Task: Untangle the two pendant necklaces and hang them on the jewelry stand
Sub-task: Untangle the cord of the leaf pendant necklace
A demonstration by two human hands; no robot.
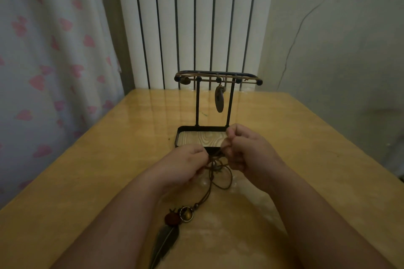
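Observation:
A black metal jewelry stand (197, 102) with a wood-grain tray base stands mid-table. One necklace lies along its top bar, and its dark oval pendant (219, 99) hangs down between the posts. My left hand (185, 165) and my right hand (244, 148) are both pinched on the brown cord (215, 178) of a second necklace, just in front of the tray. The cord loops down between my wrists. Its pendant cluster (182, 216), a ring, a dark red bead and a metal feather (164, 242), rests on the table near me.
The tan glossy table (109, 170) runs to a white radiator (192, 17) at the back. A curtain with pink hearts (50, 61) hangs at the left. A grey wall (338, 50) with a thin dangling wire is at the right.

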